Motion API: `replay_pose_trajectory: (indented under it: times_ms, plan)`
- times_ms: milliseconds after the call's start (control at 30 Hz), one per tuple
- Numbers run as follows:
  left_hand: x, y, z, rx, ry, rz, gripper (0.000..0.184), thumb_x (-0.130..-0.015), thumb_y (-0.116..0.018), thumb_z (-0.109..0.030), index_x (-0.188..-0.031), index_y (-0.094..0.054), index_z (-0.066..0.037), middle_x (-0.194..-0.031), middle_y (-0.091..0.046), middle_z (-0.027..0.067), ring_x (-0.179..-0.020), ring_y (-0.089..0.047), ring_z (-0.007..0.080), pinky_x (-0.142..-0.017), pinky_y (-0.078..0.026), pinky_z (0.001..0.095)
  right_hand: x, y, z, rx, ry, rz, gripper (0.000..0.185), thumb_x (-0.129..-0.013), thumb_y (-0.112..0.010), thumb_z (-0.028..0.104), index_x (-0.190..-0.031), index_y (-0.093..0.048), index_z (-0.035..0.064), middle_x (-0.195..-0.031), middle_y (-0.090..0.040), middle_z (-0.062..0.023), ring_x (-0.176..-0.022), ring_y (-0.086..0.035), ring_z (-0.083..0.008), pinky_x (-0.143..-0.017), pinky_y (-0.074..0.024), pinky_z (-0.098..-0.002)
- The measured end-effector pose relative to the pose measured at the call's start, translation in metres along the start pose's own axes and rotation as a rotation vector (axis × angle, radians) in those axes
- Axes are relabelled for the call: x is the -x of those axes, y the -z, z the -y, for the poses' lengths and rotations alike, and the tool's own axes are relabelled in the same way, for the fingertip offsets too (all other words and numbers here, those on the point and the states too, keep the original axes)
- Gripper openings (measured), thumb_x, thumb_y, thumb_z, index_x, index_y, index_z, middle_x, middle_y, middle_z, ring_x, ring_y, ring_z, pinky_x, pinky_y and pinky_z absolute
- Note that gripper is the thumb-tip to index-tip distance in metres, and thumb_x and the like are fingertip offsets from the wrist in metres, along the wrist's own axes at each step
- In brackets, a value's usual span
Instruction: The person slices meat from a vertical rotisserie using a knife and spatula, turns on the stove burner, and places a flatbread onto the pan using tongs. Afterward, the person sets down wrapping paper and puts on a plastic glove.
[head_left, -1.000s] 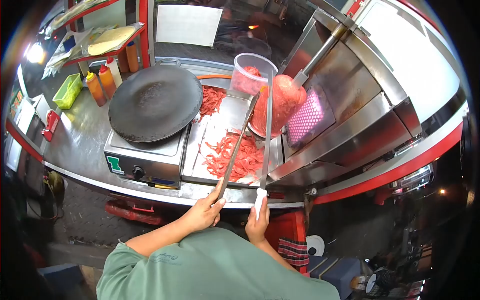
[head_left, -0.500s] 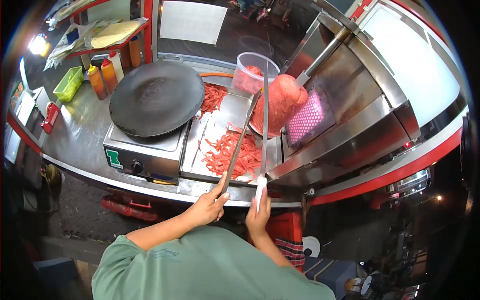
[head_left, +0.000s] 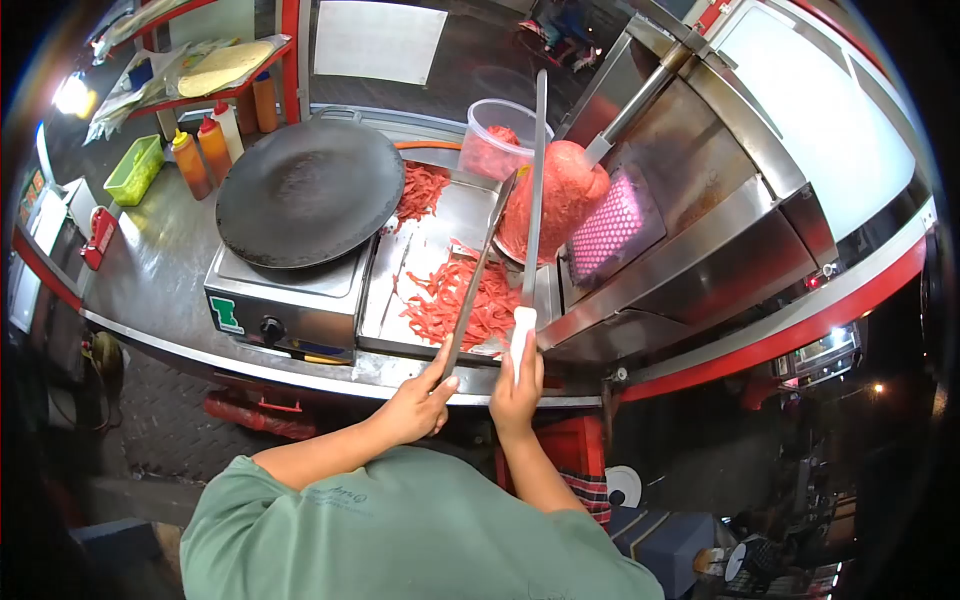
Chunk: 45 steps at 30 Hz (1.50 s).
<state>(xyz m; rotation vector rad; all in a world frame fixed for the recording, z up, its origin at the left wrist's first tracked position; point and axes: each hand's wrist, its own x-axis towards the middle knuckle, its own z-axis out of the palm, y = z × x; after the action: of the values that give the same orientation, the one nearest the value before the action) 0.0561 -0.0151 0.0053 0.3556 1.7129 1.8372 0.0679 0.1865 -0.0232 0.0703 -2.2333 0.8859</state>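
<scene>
Steel counter (head_left: 145, 265), green basket (head_left: 120, 189), sauce bottles (head_left: 191, 166), burner unit (head_left: 240, 285), metal tray (head_left: 452, 212)

The worktop (head_left: 150, 265) is bare metal, smooth with a streaky shine, and the tray (head_left: 466, 205) is shiny metal too. The round griddle (head_left: 310, 190) looks matt black, kinda rough and scuffed in the middle. The long knife (head_left: 537, 190) has a smooth metal blade and a white handle, plastic by the look of it. The tub (head_left: 487, 150) is see-through glossy plastic. The meat cone (head_left: 560, 195) looks moist and slightly bumpy, and the shirt (head_left: 410, 530) is soft matt green cloth.
</scene>
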Motion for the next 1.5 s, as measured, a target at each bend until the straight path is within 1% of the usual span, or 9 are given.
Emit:
replay_pose_trajectory:
  times_ms: [100, 233, 433, 633, 833, 900, 1067, 1300, 1500]
  plan:
    - [0.015, 0.008, 0.012, 0.0, -0.03, 0.03, 0.071, -0.114, -0.046, -0.027, -0.171, -0.004, -0.023, -0.07, -0.049, 0.0011, -0.054, -0.052, 0.0109, -0.053, -0.05, 0.0298, -0.003, -0.005, 0.0, -0.024, -0.016, -0.051, 0.055, -0.102, -0.059, -0.003, -0.155, -0.044, -0.004, -0.119, -0.061, -0.0241, -0.102, -0.063, -0.0357, -0.09, -0.0514, -0.0413]
    - [0.035, 0.016, 0.006, -0.013, -0.002, 0.081, 0.07, -0.114, -0.044, -0.023, -0.171, -0.002, -0.02, -0.07, -0.048, 0.0008, -0.055, -0.052, 0.0105, -0.057, -0.051, 0.0294, 0.081, 0.01, -0.012, 0.008, -0.064, -0.012, 0.055, -0.1, -0.058, -0.005, -0.153, -0.043, -0.0091, -0.125, -0.062, -0.0296, -0.111, -0.064, -0.0435, -0.099, -0.0515, -0.0466]
    - [0.037, 0.015, 0.007, -0.057, 0.011, 0.077, 0.072, -0.114, -0.046, -0.025, -0.171, -0.001, -0.022, -0.07, -0.049, 0.0015, -0.055, -0.053, 0.011, -0.058, -0.052, 0.0301, -0.007, -0.018, 0.0, 0.021, -0.042, -0.023, 0.057, -0.104, -0.056, 0.0, -0.158, -0.039, -0.0051, -0.113, -0.061, -0.0216, -0.098, -0.061, -0.0326, -0.09, -0.0505, -0.0371]
    - [0.024, 0.016, 0.003, -0.057, 0.008, 0.078, 0.073, -0.114, -0.045, -0.031, -0.17, 0.0, -0.023, -0.069, -0.052, 0.004, -0.056, -0.054, 0.0128, -0.058, -0.052, 0.0319, 0.106, 0.022, -0.027, 0.063, -0.043, -0.005, 0.055, -0.101, -0.059, -0.003, -0.154, -0.044, -0.0068, -0.127, -0.063, -0.0288, -0.106, -0.065, -0.0399, -0.097, -0.0517, -0.0437]
    - [0.015, 0.008, 0.005, -0.121, -0.006, 0.053, 0.074, -0.114, -0.046, -0.031, -0.17, 0.0, -0.021, -0.067, -0.052, 0.0033, -0.055, -0.055, 0.013, -0.056, -0.052, 0.0318, 0.014, 0.0, -0.012, 0.054, -0.088, 0.008, 0.056, -0.102, -0.06, 0.0, -0.156, -0.045, -0.0007, -0.114, -0.06, -0.0247, -0.098, -0.062, -0.0406, -0.088, -0.0514, -0.0449]
    - [0.01, 0.007, -0.001, -0.095, -0.002, 0.051, 0.074, -0.114, -0.047, -0.03, -0.17, 0.001, -0.022, -0.064, -0.051, 0.0025, -0.054, -0.054, 0.0126, -0.055, -0.051, 0.0312, 0.021, 0.003, -0.014, 0.084, -0.065, 0.015, 0.058, -0.102, -0.058, -0.002, -0.157, -0.042, -0.0013, -0.109, -0.06, -0.0218, -0.095, -0.061, -0.0356, -0.086, -0.0507, -0.0407]
    - [0.001, 0.002, -0.001, -0.018, 0.01, 0.043, 0.071, -0.115, -0.043, -0.024, -0.171, 0.0, -0.025, -0.077, -0.043, -0.0004, -0.059, -0.049, 0.0095, -0.055, -0.05, 0.0278, 0.114, 0.032, -0.03, 0.102, -0.115, 0.07, 0.058, -0.101, -0.06, -0.001, -0.157, -0.043, -0.003, -0.124, -0.061, -0.0275, -0.108, -0.063, -0.0404, -0.095, -0.0511, -0.044]
    - [-0.004, -0.003, 0.001, -0.021, 0.014, 0.041, 0.071, -0.115, -0.043, -0.024, -0.17, 0.002, -0.026, -0.079, -0.043, 0.0, -0.059, -0.049, 0.0096, -0.054, -0.049, 0.0276, 0.025, 0.012, -0.02, 0.063, -0.114, 0.051, 0.055, -0.101, -0.061, 0.001, -0.154, -0.047, 0.0006, -0.11, -0.061, -0.0238, -0.098, -0.063, -0.0405, -0.087, -0.0522, -0.0445]
    - [-0.013, -0.004, -0.006, -0.008, 0.046, 0.032, 0.071, -0.115, -0.042, -0.024, -0.17, 0.003, -0.028, -0.08, -0.044, 0.0004, -0.058, -0.05, 0.01, -0.053, -0.05, 0.0277, 0.124, 0.046, -0.034, 0.076, -0.079, 0.074, 0.057, -0.099, -0.063, 0.0, -0.154, -0.047, -0.0031, -0.116, -0.063, -0.0275, -0.097, -0.064, -0.0404, -0.088, -0.0529, -0.0451]
